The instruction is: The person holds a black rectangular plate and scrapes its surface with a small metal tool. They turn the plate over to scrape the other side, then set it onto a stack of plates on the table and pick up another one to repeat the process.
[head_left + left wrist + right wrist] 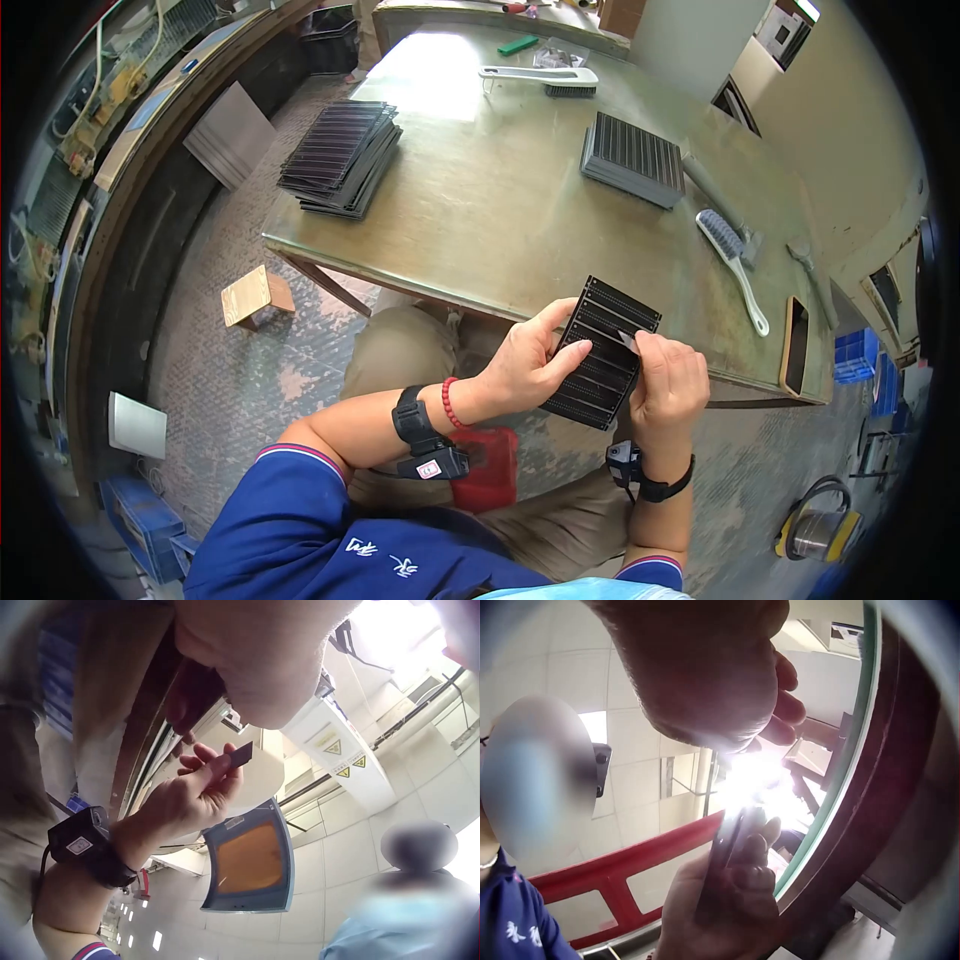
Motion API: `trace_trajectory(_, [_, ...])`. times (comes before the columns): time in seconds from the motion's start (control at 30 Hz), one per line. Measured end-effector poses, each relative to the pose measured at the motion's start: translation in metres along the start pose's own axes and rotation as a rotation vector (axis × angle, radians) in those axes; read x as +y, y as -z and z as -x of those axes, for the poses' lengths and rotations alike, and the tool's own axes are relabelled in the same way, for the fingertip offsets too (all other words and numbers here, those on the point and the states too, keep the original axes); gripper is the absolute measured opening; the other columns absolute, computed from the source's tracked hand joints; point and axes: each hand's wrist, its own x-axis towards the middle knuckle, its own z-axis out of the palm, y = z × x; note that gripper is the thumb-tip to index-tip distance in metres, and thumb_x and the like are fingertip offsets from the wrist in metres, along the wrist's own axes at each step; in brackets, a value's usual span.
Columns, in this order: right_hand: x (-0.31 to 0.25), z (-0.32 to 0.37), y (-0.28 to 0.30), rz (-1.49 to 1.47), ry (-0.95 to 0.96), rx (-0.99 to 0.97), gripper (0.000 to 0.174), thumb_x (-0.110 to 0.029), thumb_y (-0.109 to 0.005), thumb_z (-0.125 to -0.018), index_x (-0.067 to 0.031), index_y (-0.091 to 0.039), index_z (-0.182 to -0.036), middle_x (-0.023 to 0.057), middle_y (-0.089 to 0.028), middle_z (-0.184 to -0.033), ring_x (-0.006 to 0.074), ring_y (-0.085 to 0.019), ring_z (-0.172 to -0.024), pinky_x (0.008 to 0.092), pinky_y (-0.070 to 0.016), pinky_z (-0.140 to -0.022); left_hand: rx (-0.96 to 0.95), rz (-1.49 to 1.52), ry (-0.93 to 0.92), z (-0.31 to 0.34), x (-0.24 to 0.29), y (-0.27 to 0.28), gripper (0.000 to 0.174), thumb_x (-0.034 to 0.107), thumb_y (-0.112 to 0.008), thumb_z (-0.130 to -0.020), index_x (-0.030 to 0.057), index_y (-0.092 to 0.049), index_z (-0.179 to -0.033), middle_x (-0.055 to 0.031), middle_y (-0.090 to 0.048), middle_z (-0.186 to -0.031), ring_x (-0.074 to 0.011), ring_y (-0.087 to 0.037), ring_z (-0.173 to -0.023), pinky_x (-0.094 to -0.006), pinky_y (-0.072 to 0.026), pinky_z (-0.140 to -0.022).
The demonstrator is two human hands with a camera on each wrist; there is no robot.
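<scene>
A thin black panel [603,372] with rows of small holes and pale lines is tilted over the table's front edge. My left hand [525,360] grips its left side, with the thumb across the face and the fingers behind. At its right side, my right hand [668,385] pinches a small flat blade [627,341] between thumb and fingers, its tip over the panel's face. In the left wrist view the blade [241,754] is dark with a slanted end. The right wrist view has the panel [718,862] nearly edge-on in my left hand.
On the greenish table [480,210] stand an uneven stack of dark panels [340,160] at left and a neater stack [632,160] at right. One white-handled brush [735,265] lies right, another brush [540,77] at the back. A wooden stool [257,297] stands on the floor.
</scene>
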Motion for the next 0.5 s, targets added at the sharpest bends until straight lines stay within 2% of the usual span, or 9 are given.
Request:
trace_trajectory(0.07, [-0.002, 0.002, 0.000, 0.023, 0.026, -0.026, 0.030, -0.006, -0.060, -0.073, -0.0008, -0.065, -0.102, 0.0085, -0.063, -0.091, 0.0225, -0.061, -0.077, 0.0337, -0.0453, -0.063, -0.001, -0.056, -0.006, 0.001, 0.003, -0.001, 0.040, 0.003, -0.051, -0.093, -0.0034, -0.040, -0.131, -0.0048, -0.068, -0.081, -0.0051, -0.061, -0.069, -0.0213, -0.0492, -0.061])
trace_trajectory(0.13, [-0.002, 0.004, -0.001, 0.045, 0.057, -0.051, 0.032, -0.008, -0.060, -0.073, -0.0004, -0.065, -0.103, 0.0086, -0.063, -0.092, 0.0219, -0.061, -0.077, 0.0331, -0.0449, -0.062, -0.039, -0.114, 0.043, 0.003, 0.008, 0.000, 0.045, -0.002, -0.048, -0.094, -0.0060, -0.033, -0.136, -0.0085, -0.062, -0.110, -0.0078, -0.061, -0.091, -0.0216, -0.0516, -0.075])
trace_trajectory(0.2, [-0.003, 0.005, -0.003, 0.040, 0.120, -0.045, 0.033, -0.011, -0.058, -0.074, 0.0005, -0.065, -0.105, 0.0083, -0.063, -0.089, 0.0206, -0.060, -0.074, 0.0323, -0.0443, -0.060, -0.033, -0.177, 0.026, 0.004, 0.013, -0.001, 0.046, -0.002, -0.049, -0.094, -0.0063, -0.032, -0.137, -0.0081, -0.064, -0.105, -0.0071, -0.062, -0.088, -0.0211, -0.0509, -0.073])
trace_trajectory(0.37, [-0.005, 0.006, -0.003, 0.022, 0.091, -0.033, 0.031, -0.008, -0.061, -0.074, 0.0011, -0.065, -0.103, 0.0083, -0.062, -0.086, 0.0197, -0.058, -0.068, 0.0313, -0.0420, -0.056, -0.015, -0.304, -0.024, 0.006, 0.017, -0.002, 0.048, -0.002, -0.051, -0.092, -0.0074, -0.033, -0.136, -0.0080, -0.068, -0.096, -0.0052, -0.061, -0.083, -0.0202, -0.0490, -0.069])
trace_trajectory(0.43, [-0.007, 0.006, -0.001, 0.026, 0.068, -0.031, 0.030, -0.007, -0.062, -0.074, 0.0013, -0.065, -0.102, 0.0083, -0.062, -0.085, 0.0194, -0.058, -0.066, 0.0312, -0.0409, -0.055, 0.023, -0.404, -0.173, 0.006, 0.016, -0.004, 0.050, -0.002, -0.054, -0.090, -0.0072, -0.034, -0.135, -0.0106, -0.069, -0.092, -0.0080, -0.064, -0.078, -0.0221, -0.0506, -0.067])
trace_trajectory(0.47, [-0.009, 0.005, 0.000, 0.035, 0.061, -0.023, 0.028, -0.005, -0.063, -0.074, 0.0016, -0.064, -0.102, 0.0082, -0.062, -0.084, 0.0189, -0.057, -0.064, 0.0309, -0.0396, -0.053, 0.023, -0.404, -0.174, 0.006, 0.014, -0.005, 0.050, -0.002, -0.054, -0.090, -0.0072, -0.034, -0.135, -0.0106, -0.069, -0.092, -0.0080, -0.064, -0.078, -0.0221, -0.0506, -0.067])
trace_trajectory(0.5, [-0.011, 0.004, 0.001, 0.043, 0.054, -0.014, 0.027, -0.004, -0.064, -0.074, 0.0019, -0.064, -0.101, 0.0082, -0.062, -0.083, 0.0185, -0.056, -0.062, 0.0306, -0.0384, -0.052, 0.061, -0.472, -0.258, 0.007, 0.012, -0.007, 0.052, -0.002, -0.056, -0.087, -0.0067, -0.035, -0.135, -0.0147, -0.068, -0.086, -0.0174, -0.066, -0.070, -0.0263, -0.0510, -0.062])
